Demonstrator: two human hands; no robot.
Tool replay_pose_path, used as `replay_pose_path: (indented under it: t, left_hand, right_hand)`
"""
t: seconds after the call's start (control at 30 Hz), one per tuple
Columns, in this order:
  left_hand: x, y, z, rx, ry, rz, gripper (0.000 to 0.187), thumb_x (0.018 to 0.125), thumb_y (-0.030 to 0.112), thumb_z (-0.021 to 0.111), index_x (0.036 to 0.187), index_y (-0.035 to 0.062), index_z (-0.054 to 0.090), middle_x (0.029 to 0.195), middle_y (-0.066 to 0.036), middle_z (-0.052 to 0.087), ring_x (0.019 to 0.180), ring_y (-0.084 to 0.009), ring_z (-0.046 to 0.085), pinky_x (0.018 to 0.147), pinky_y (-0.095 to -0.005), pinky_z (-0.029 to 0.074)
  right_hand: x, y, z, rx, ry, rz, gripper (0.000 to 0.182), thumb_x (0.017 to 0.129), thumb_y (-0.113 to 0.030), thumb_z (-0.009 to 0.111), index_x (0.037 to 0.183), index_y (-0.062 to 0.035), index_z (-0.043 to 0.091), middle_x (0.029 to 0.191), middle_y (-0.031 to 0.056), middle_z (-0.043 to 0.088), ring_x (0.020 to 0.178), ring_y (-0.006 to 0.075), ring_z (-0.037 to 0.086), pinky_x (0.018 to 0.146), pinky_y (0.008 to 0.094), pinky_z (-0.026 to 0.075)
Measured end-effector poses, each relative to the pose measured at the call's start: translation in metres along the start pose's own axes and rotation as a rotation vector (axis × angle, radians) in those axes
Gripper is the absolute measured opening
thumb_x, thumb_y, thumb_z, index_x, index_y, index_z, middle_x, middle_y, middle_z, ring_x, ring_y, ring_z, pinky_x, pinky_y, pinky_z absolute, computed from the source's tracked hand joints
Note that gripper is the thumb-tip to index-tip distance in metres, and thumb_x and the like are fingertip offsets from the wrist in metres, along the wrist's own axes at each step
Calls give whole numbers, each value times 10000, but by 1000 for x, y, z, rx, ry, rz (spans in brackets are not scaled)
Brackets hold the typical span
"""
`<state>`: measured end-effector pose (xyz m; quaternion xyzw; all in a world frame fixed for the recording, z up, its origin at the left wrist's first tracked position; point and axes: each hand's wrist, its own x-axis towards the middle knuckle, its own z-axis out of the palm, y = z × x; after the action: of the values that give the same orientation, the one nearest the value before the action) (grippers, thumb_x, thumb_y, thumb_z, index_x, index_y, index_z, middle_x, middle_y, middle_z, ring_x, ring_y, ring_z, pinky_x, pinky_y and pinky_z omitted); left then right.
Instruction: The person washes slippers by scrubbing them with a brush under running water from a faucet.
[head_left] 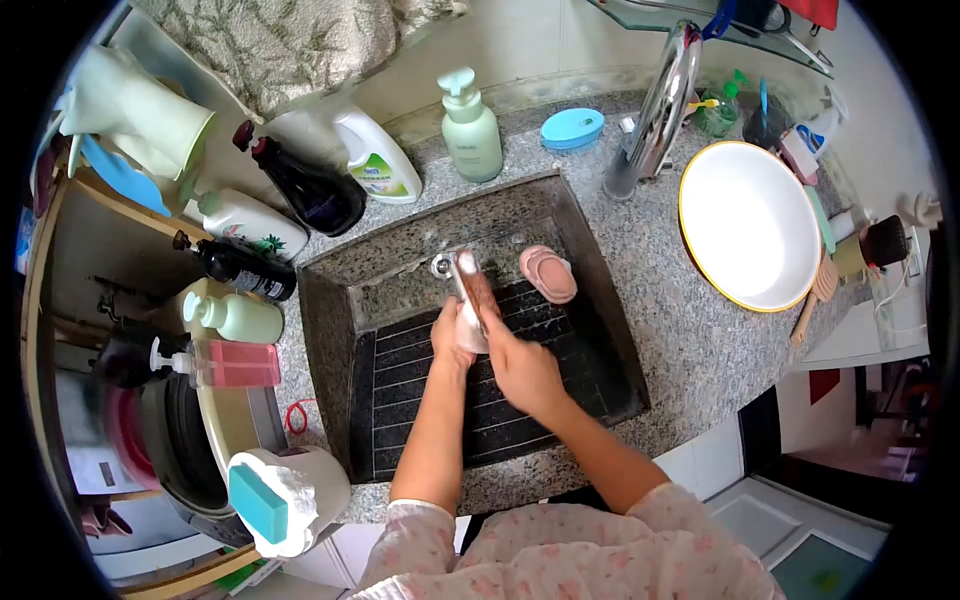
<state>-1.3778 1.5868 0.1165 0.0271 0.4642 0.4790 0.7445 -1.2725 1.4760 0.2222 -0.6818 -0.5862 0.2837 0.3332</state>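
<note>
Over the dark stone sink (325, 370), my left hand (450, 335) is wrapped round a light-coloured shoe-like item (470, 328). My right hand (518, 365) is closed on a brown brush (477, 288), which lies against the item. Its bristles are too small to make out. A pink slipper-like shoe (548, 274) rests at the sink's right back part, apart from both hands. The chrome faucet (665, 110) stands behind the sink to the right.
A white basin with a yellow rim (755, 225) sits on the right counter, a wooden spatula (815, 295) beside it. Bottles, among them a green pump bottle (470, 130) and a pink one (235, 363), line the back and left. A blue sponge (258, 503) lies on foam at lower left.
</note>
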Motion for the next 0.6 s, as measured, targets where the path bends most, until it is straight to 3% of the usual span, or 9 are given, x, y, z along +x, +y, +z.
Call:
replay_pose_path:
  t: [0.1, 0.2, 0.23, 0.27, 0.33, 0.43, 0.47, 0.53, 0.6]
  left_hand:
    - [2, 18, -8, 7, -570, -198, 424, 899, 366, 360, 949, -8, 555, 803, -169, 591, 745, -332, 589, 668, -486, 496]
    - [-47, 33, 36, 88, 27, -118, 503, 904, 433, 339, 911, -19, 559, 785, -206, 585, 696, -340, 576, 632, -473, 495]
    - [-25, 29, 12, 376, -366, -24, 455, 925, 383, 337, 882, -9, 565, 785, -188, 591, 656, -311, 572, 599, -433, 494]
    - [-5, 11, -1, 120, -220, 27, 375, 932, 295, 352, 855, 3, 574, 794, -156, 605, 638, -273, 577, 580, -385, 493]
    - [-11, 11, 6, 100, -581, -83, 286, 922, 211, 368, 876, 21, 577, 794, -116, 612, 634, -233, 576, 575, -368, 490]
    - [-38, 27, 22, 608, -435, 284, 334, 841, 311, 488, 917, -3, 574, 838, -188, 623, 724, -273, 613, 629, -382, 517]
    - [-46, 29, 25, 150, -281, -17, 354, 818, 330, 523, 909, -7, 578, 850, -202, 625, 754, -283, 623, 651, -384, 530]
    - [-24, 24, 7, 309, -259, 144, 350, 806, 302, 552, 923, -27, 582, 878, -194, 633, 781, -287, 640, 702, -412, 549]
    - [-18, 23, 0, -85, -728, -27, 296, 799, 212, 571, 940, -48, 587, 898, -182, 639, 789, -270, 651, 719, -404, 557]
  right_hand:
    - [-20, -8, 2, 15, -20, -34, 461, 883, -162, 477, 1339, -182, 412, 629, 195, 586, 545, 353, 594, 499, 461, 461]
    - [-55, -15, 16, 58, -66, -90, 474, 871, -160, 495, 1338, -191, 421, 612, 190, 577, 549, 345, 596, 504, 448, 465]
    - [-39, -14, 14, 25, -54, -55, 460, 875, -169, 490, 1331, -192, 428, 620, 193, 580, 557, 351, 596, 505, 451, 464]
    - [-17, -11, 11, -7, -37, -21, 447, 879, -178, 484, 1323, -192, 435, 628, 196, 583, 565, 356, 596, 506, 454, 463]
    - [6, 2, 10, 92, 61, 0, 435, 895, -202, 467, 1328, -219, 424, 607, 197, 571, 529, 381, 573, 487, 468, 448]
    - [-31, -15, 4, 131, -18, 27, 454, 893, -205, 483, 1343, -204, 419, 580, 200, 562, 497, 351, 580, 474, 455, 448]
    - [-47, -11, 21, 156, -7, -106, 470, 893, -211, 489, 1355, -198, 406, 561, 203, 553, 494, 339, 587, 468, 455, 449]
    - [-36, -9, 22, 90, -38, -53, 448, 904, -229, 473, 1346, -201, 410, 583, 208, 565, 513, 354, 590, 476, 462, 452]
    - [-2, 8, 12, 81, -1, 113, 424, 913, -249, 455, 1333, -197, 418, 603, 215, 572, 529, 371, 588, 482, 466, 458]
